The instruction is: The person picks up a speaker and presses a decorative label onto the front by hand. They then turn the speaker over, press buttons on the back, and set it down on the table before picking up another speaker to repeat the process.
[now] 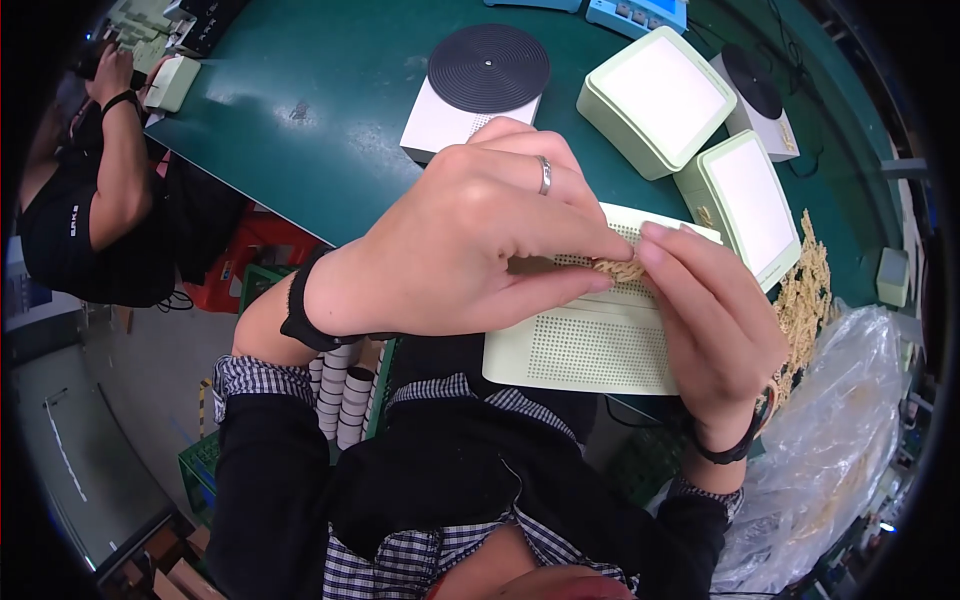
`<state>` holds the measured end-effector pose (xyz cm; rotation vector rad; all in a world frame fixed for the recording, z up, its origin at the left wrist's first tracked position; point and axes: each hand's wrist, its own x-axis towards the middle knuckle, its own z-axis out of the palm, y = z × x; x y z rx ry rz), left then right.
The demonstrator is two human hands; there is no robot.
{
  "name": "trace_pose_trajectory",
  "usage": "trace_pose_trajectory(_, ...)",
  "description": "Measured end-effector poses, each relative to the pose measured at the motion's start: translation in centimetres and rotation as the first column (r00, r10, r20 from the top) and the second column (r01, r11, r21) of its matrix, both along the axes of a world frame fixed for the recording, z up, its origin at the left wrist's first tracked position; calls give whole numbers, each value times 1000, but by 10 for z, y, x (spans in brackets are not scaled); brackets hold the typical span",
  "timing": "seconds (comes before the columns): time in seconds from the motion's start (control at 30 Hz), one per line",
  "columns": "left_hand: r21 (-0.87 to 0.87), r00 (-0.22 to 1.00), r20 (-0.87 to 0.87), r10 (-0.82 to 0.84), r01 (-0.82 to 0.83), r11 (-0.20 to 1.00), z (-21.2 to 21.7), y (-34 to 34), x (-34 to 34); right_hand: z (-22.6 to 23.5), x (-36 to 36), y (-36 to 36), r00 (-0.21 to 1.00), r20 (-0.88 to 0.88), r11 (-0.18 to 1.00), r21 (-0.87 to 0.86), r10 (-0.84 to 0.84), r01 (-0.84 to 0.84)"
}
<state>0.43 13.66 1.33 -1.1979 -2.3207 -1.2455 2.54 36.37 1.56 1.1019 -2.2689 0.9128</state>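
My left hand (455, 240), with a ring on one finger, reaches across the pale green perforated panel (600, 350). Its thumb and forefinger close on a small bunch of tan, knobbly pieces (618, 270). From the other side, the fingertips of my right hand (722, 320) press together at the right end of the same bunch. The panel lies below both hands at the table's near edge, and my hands cover part of it. How the pieces are joined is too small to tell.
Two pale green boxes with white faces (665, 95) stand beyond the panel. White units with ribbed black discs (489, 68) sit on the green table (300, 110). At right are a tan heap (805, 300) and clear plastic (830, 440). Another person (110, 200) works at left.
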Motion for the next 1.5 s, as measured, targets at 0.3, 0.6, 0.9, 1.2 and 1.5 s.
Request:
trace_pose_trajectory(0.3,-23,990,-133,44,-47,999,8,4,2,13,14,3,990,136,999,-4,-38,39)
trace_pose_trajectory(0.6,-13,984,-60,167,-168,986,4,-2,-2,-1,11,-2,964,256,856,-510,65,78)
trace_pose_trajectory(0.9,-22,961,-161,223,-229,973,-8,-3,10,17,6,16,937,348,995,-79,-29,60)
trace_pose_trajectory(1.2,0,989,-49,139,-139,990,-18,-1,9,9,-3,10,957,284,994,110,-56,25)
trace_pose_trajectory(1.5,61,991,104,84,-91,994,-18,-4,6,1,-9,14,978,209,999,53,-10,-2)
